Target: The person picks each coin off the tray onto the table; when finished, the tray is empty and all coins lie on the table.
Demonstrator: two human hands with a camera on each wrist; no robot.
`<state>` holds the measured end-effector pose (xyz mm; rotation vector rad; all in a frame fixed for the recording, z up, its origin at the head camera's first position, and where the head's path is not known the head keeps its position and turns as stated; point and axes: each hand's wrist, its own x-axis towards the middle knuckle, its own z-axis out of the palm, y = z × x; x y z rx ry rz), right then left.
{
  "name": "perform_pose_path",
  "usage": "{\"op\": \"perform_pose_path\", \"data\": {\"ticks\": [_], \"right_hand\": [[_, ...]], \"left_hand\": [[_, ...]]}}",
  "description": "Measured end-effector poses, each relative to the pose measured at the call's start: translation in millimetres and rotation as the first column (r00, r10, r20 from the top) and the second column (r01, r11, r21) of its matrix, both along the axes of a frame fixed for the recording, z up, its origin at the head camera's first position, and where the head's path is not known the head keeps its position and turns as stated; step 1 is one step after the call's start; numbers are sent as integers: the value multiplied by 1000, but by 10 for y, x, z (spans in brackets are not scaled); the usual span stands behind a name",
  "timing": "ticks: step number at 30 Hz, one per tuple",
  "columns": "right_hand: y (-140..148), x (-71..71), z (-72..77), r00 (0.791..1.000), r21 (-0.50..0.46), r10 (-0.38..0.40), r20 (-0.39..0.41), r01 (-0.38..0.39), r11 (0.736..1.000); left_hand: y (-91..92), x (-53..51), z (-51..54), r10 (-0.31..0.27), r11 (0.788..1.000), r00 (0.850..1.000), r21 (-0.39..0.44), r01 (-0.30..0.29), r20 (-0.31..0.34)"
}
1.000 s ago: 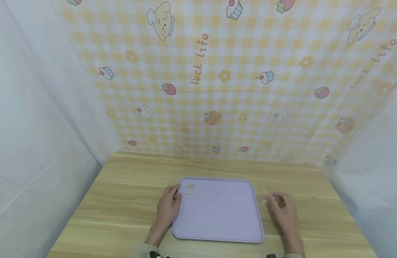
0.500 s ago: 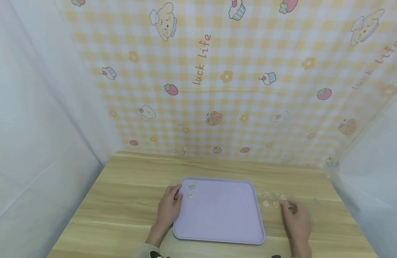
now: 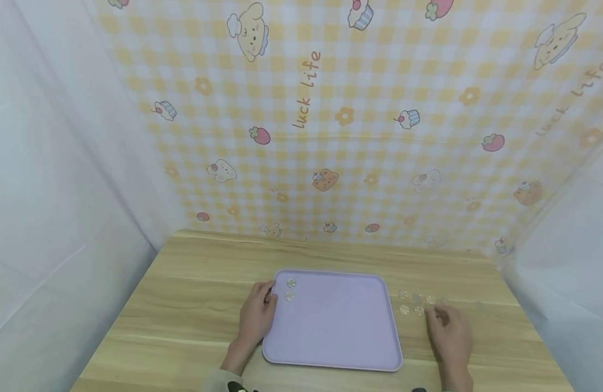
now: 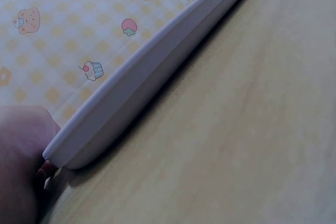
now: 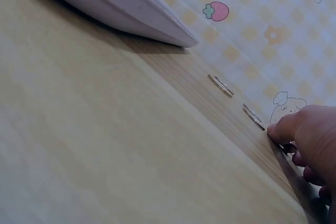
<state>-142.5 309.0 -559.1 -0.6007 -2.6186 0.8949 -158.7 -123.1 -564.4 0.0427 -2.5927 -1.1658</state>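
My left hand point(image 3: 256, 317) grips the left rim of a shallow lilac tray point(image 3: 337, 326), its thumb along the edge. From the left wrist view, the hand point(image 4: 23, 150) is at a corner of the tray point(image 4: 126, 95). Two small, clear coin-like discs point(image 3: 291, 283) lie in the tray's far left corner. Right of the tray, my right hand point(image 3: 450, 332) reaches down to the table with bent fingers, at the end of the near row of similar discs point(image 3: 404, 310). In the right wrist view, its thumb point(image 5: 286, 128) touches the tabletop; anything between the fingertips is hidden.
Several discs point(image 3: 416, 298) form two short rows on the wooden table point(image 3: 198, 305), close to the tray's right side. A yellow checked cloth point(image 3: 360, 158) hangs behind the table. White sheets point(image 3: 56, 218) close in both sides.
My right hand has moved right, away from the tray, uncovering several discs; over the last half second it stays nearly still. My left hand keeps its hold on the tray.
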Motion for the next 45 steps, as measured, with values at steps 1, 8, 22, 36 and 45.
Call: {"op": "perform_pose_path", "data": {"ticks": [1,8,22,36,45], "right_hand": [[1,-6,0,1000,-1,-2,4,2,1000],[16,-30,-24,1000,7,-5,11,5,1000],[8,-17,-15,996,-116,-82,-46,77,990],[-231,-8,47,955,-85,-82,-286,60,995],[-453,-46,6,889,-83,7,-458,-50,995]], "left_hand": [[0,1,2,0,1000,1000,0,0,-1],[0,1,5,1,1000,1000,10,-1,2],[9,-4,16,-2,1000,1000,10,2,1],[-14,-5,1,1,1000,1000,11,-1,-6],[-10,-3,-9,2,1000,1000,4,-2,-10]]}}
